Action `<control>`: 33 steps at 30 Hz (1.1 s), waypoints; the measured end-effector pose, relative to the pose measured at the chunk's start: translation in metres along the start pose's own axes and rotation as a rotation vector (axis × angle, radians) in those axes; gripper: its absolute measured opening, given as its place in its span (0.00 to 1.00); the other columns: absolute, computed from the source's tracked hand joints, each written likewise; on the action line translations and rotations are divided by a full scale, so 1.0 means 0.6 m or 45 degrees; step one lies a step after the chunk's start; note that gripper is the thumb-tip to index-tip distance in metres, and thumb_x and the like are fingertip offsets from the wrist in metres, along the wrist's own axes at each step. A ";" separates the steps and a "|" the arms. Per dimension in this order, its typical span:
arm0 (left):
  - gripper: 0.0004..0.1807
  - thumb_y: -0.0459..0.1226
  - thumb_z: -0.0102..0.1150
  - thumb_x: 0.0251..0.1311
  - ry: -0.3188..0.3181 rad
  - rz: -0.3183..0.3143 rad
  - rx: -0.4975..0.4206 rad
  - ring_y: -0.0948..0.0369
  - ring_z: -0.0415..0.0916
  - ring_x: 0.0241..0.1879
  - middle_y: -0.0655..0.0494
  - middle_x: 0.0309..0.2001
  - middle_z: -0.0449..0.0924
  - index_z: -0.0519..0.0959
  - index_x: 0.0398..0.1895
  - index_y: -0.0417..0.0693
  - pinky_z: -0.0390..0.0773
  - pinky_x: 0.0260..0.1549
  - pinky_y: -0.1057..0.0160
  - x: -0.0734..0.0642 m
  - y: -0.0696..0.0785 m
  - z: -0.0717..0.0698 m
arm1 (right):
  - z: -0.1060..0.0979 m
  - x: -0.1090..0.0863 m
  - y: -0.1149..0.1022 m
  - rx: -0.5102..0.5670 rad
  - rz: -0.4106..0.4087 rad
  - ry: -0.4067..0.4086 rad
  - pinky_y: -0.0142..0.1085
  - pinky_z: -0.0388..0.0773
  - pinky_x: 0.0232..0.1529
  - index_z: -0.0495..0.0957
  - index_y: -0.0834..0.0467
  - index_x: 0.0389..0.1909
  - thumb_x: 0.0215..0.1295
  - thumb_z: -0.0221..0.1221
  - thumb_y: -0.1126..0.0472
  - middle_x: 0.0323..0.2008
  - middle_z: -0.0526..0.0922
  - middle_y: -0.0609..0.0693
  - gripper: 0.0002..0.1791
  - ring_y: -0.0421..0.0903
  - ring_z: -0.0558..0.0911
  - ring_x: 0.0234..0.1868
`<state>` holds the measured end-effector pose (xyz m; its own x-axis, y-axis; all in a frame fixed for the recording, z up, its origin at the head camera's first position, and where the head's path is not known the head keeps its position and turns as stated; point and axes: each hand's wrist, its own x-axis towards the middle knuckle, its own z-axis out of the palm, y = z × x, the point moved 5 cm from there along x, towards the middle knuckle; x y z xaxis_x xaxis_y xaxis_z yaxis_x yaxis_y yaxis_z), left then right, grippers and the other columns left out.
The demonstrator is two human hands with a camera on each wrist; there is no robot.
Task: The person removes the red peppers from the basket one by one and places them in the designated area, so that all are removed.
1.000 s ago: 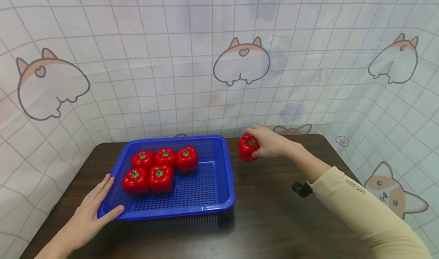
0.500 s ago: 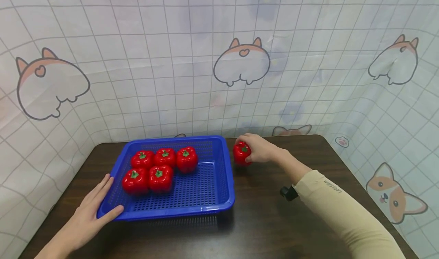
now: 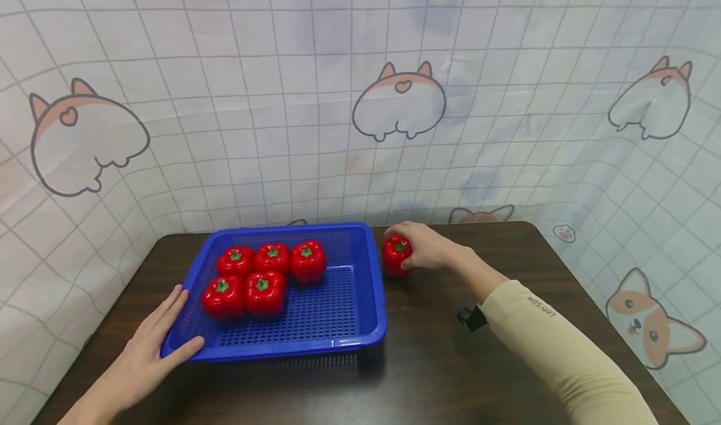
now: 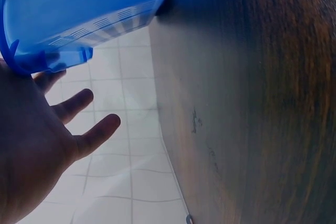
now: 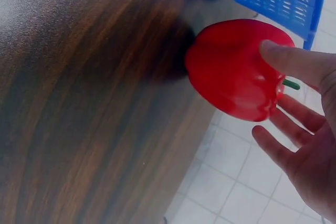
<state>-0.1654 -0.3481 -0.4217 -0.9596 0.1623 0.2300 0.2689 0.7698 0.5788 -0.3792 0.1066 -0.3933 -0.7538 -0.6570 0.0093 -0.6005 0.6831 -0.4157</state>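
My right hand holds a shiny red bell pepper with a green stem, just right of the basket. In the right wrist view the thumb lies on one side of the pepper and the fingers are at its stem end. Its base is right at the tabletop. My left hand rests along the left end of the blue plastic basket, fingers straight, thumb at the near corner. Inside the basket, several similar red peppers sit in two rows toward the left, stems up.
The basket's right part shows its bare slotted floor. Dark wood tabletop extends in front and to the right. A white gridded cloth with dog drawings hangs behind and along the sides. A small black device is at the right wrist.
My right hand has carried the red bell pepper left and down toward the tabletop, close beside the basket. The left hand and the peppers in the basket stay put.
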 end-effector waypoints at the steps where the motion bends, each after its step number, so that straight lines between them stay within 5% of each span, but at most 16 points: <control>1: 0.47 0.44 0.63 0.69 0.000 0.005 -0.003 0.30 0.38 0.76 0.46 0.83 0.37 0.47 0.84 0.49 0.44 0.61 0.18 0.001 0.000 0.000 | -0.001 0.000 0.001 0.002 -0.003 0.000 0.53 0.78 0.59 0.74 0.59 0.66 0.55 0.72 0.67 0.62 0.76 0.58 0.36 0.57 0.75 0.63; 19: 0.47 0.44 0.63 0.70 -0.002 0.019 -0.016 0.30 0.38 0.77 0.46 0.83 0.37 0.47 0.84 0.48 0.44 0.62 0.19 0.001 0.000 0.001 | -0.068 0.030 -0.060 -0.051 -0.091 0.005 0.53 0.69 0.67 0.74 0.59 0.67 0.63 0.68 0.68 0.66 0.75 0.59 0.31 0.58 0.71 0.68; 33: 0.47 0.41 0.63 0.69 -0.010 0.026 -0.043 0.29 0.38 0.76 0.43 0.83 0.37 0.48 0.83 0.44 0.43 0.64 0.21 0.004 -0.003 0.004 | -0.055 0.076 -0.144 -0.167 -0.220 -0.065 0.48 0.71 0.65 0.76 0.58 0.65 0.66 0.67 0.61 0.62 0.79 0.54 0.26 0.52 0.75 0.65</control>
<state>-0.1685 -0.3474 -0.4239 -0.9544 0.1827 0.2360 0.2910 0.7452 0.6000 -0.3705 0.0279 -0.3268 -0.6242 -0.7809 0.0223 -0.7516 0.5925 -0.2898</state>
